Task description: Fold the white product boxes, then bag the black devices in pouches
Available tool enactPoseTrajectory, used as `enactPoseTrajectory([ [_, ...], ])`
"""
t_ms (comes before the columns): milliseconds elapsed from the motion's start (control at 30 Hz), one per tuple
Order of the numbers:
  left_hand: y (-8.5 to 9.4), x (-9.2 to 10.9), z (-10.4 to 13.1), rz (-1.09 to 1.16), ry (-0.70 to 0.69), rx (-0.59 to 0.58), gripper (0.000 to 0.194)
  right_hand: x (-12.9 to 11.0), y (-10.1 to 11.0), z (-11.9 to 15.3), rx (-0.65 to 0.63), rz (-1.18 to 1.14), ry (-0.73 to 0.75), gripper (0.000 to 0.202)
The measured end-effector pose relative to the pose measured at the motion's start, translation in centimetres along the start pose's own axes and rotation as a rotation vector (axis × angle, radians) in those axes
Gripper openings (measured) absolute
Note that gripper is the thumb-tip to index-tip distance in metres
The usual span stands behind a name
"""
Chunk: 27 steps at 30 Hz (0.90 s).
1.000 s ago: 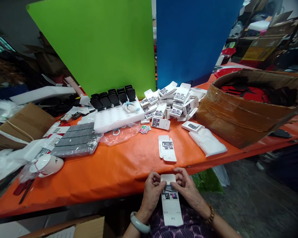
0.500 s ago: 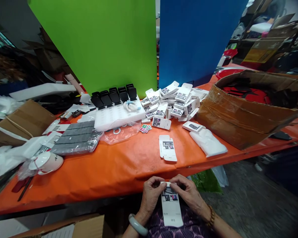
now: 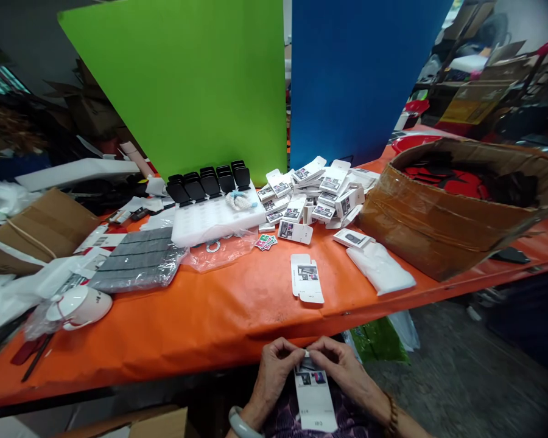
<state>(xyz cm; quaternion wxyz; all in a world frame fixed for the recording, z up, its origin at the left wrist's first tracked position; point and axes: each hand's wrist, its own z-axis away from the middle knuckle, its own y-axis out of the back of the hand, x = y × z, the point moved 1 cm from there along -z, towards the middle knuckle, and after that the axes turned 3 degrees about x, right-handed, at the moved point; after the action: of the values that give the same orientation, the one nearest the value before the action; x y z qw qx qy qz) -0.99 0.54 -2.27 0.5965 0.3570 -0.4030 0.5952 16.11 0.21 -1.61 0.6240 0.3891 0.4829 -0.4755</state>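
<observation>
Over my lap I hold a white printed cardboard box (image 3: 316,400), its length pointing down toward me. My left hand (image 3: 276,372) pinches its far end at the left corner. At the right corner of that same end is my right hand (image 3: 342,368), thumb and fingers closed on the card. The fingers partly hide the end flap. On the orange table (image 3: 237,310) just ahead lies a flat box (image 3: 307,280) with small pictures printed on it. Farther back is a heap of similar white boxes (image 3: 319,191).
A large brown carton (image 3: 411,225) with red and black pieces stands at right, a white plastic packet (image 3: 383,271) beside it. White foam (image 3: 219,216) carries rows of black pieces. A white mug (image 3: 84,304) sits at left. Green and blue panels rise behind.
The view has tilted slightly, so my hands and the box appear a little lower. Both hands keep their pinch on the box's far end.
</observation>
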Motion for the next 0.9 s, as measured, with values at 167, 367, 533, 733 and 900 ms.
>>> enactPoseTrajectory([
  [167, -0.4, 0.0, 0.2, 0.055, -0.066, -0.053, 0.022, -0.3, 0.3, -0.1, -0.067, 0.061, -0.03, 0.023],
  [367, -0.4, 3.8, -1.3, 0.044, -0.219, 0.101, 0.024, -6.7, 3.4, -5.6, -0.115, 0.246, 0.096, 0.017],
  [533, 0.2, 5.2, -2.9, -0.06, -0.275, 0.228, 0.026, -16.6, 7.8, -12.1, 0.296, 0.063, 0.385, 0.033],
  [733, -0.9, 4.1, -3.9, -0.331, -0.47, 0.22, 0.024, -17.2, 7.2, -14.5, 0.367, 0.444, 0.534, 0.025],
  [900, -2.1, 2.2, -4.7, -0.764, -0.708, 0.129, 0.042, -10.8, 5.0, -15.4, 0.09, 0.92, 0.32, 0.01],
])
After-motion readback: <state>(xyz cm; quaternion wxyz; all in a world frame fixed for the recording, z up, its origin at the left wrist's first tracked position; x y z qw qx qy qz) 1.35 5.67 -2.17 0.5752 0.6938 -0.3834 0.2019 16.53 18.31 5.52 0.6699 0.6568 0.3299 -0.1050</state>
